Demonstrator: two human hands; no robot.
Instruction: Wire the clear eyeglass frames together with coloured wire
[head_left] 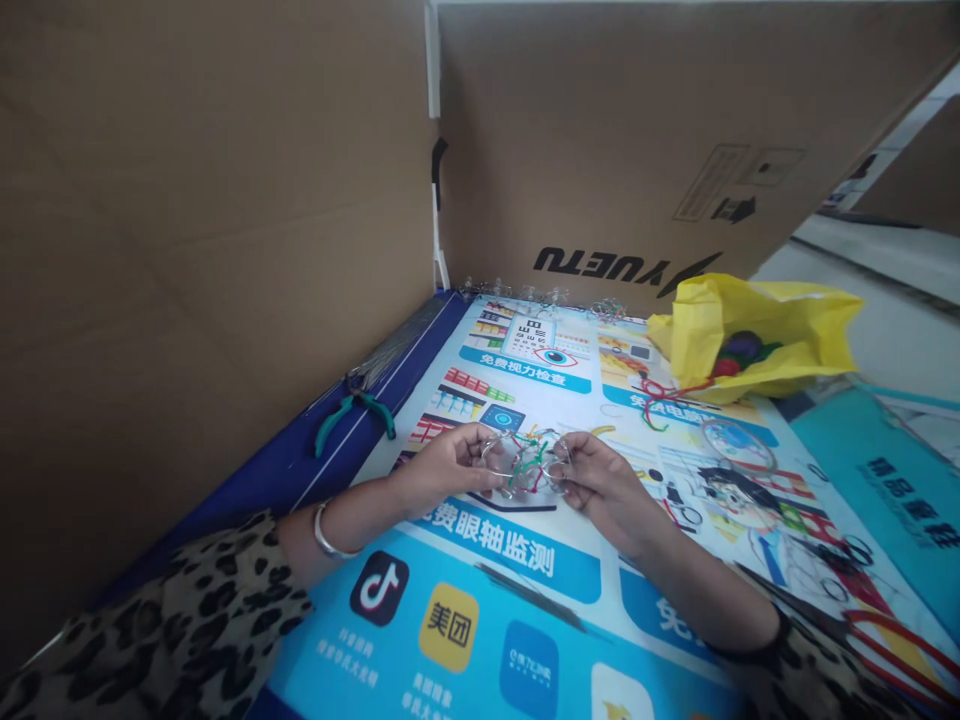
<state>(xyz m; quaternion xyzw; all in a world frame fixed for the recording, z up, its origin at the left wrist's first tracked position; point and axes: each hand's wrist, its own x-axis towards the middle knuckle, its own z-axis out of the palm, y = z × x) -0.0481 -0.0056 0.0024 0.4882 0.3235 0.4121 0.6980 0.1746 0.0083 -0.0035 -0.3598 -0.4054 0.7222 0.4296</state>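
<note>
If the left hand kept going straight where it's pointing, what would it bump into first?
The wire piece already in the left hand's fingers; just beyond it, probably the right hand, though depth is hard to judge.

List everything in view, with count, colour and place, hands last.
wire piece: one, silvery with green and red, between both hands
more wire pieces: several, silvery, some coloured parts, far edge
pliers: one, teal handles, left
yellow bag: one, yellow, far right, dark and red contents
bent wire: red and green, exact count unclear, before the bag
scissors: one, red handles, lower right
printed sheet: one, blue and white, beneath the hands
teal printed item: one, right edge
tabletop: one, blue, left
cardboard panels: two large, brown, left and back
bracelet: one, silvery, left wrist
sleeves: two, leopard-patterned, lower corners
left hand: one, bare, on wire piece's left
right hand: one, bare, on its right
</note>
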